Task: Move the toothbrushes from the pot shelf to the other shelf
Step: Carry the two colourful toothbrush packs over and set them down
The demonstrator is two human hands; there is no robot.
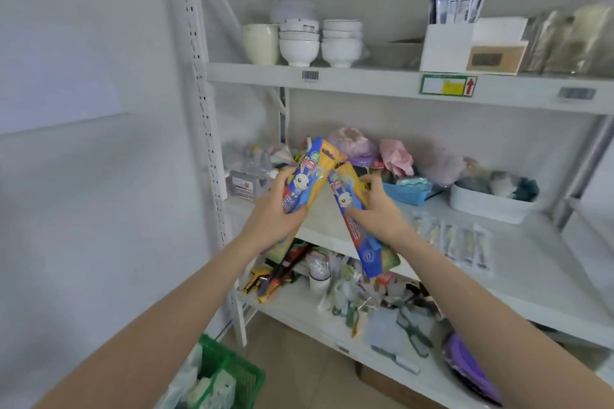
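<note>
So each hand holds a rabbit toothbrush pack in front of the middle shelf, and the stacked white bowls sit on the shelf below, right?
Not quite. The head view shows the bowls on the shelf above, not below. Each hand, left and right, does hold a rabbit pack, left and right.

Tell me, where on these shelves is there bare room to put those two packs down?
The middle shelf is bare at its front, between the right hand and the white tub, beside the flat clear packets. Its back is crowded with bags; the bottom shelf is cluttered, and the bowls fill the top left.
</note>
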